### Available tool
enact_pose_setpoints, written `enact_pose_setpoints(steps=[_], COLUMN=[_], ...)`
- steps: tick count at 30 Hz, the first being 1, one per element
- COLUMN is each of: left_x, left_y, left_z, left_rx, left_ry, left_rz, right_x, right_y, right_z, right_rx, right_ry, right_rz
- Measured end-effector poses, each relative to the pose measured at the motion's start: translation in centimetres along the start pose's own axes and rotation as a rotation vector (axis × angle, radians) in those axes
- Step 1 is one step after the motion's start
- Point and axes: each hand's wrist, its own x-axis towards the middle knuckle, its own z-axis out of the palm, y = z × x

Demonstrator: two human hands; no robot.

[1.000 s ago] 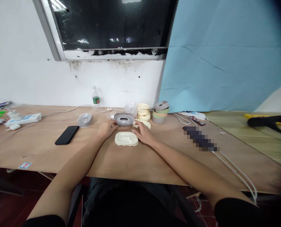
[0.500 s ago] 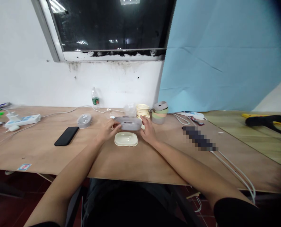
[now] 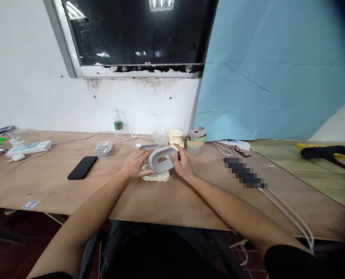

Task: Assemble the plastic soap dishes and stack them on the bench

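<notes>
A grey oval plastic cover [image 3: 159, 166] with an oblong hole is tipped up between my two hands, its hollow side towards me. My left hand [image 3: 136, 163] grips its left edge, thumb below and fingers above. The right edge is held by my right hand [image 3: 183, 162], with the thumb on the front rim. Another grey rim [image 3: 145, 147] shows just behind my left fingers; whether it lies on the table or is held, I cannot tell. Underneath is a shallow cream plastic dish [image 3: 157, 178] on the table, partly covered by the grey piece.
Behind my hands stand a stack of cream pieces [image 3: 175, 133], a clear plastic piece [image 3: 160, 136] and stacked grey, green and orange pieces [image 3: 197, 141]. A grey round-cornered box [image 3: 104, 149], black phone [image 3: 82, 167], bottle [image 3: 118, 123] and power strip [image 3: 30, 147] are left.
The grey cover has tilted up from nearly level and come nearer, so its hollow side and hole show and it overlaps the cream dish. A second grey rim now shows behind it.
</notes>
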Motion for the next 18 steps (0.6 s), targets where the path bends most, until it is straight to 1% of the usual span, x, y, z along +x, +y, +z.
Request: enact_pose_setpoints(steps=[3, 5, 6, 8, 10, 12, 15, 18], left_x=[0.3, 0.3, 0.3, 0.2, -0.1, -0.5, -1.1, -1.3], left_y=[0.3, 0.4, 0.4, 0.2, -0.2, -0.8, -1.7, -2.4], left_z=[0.3, 0.2, 0.1, -0.3, -0.7, -0.9, -0.8, -0.7], left_rx=[-0.036, -0.078, -0.103, -0.157, -0.206, -0.247, -0.303, -0.364], left_ry=[0.023, 0.008, -0.012, -0.059, -0.115, -0.173, -0.245, -0.306], left_rz=[-0.019, -0.050, -0.074, -0.148, -0.252, -0.362, -0.471, -0.499], right_x=[0.1, 0.2, 0.3, 0.3, 0.3, 0.3, 0.4, 0.5], right_y=[-0.1, 0.2, 0.4, 1.0, 1.7, 2.2, 2.7, 3.0], right_z=[0.1, 0.1, 0.1, 0.1, 0.2, 0.3, 0.4, 0.5], right_rx=[0.014, 0.036, 0.056, 0.136, 0.274, 0.416, 0.518, 0.475], right_ry=[-0.005, -0.025, -0.057, -0.176, -0.322, -0.422, -0.496, -0.531], right_rz=[-0.008, -0.008, 0.001, 0.042, 0.113, 0.182, 0.206, 0.162])
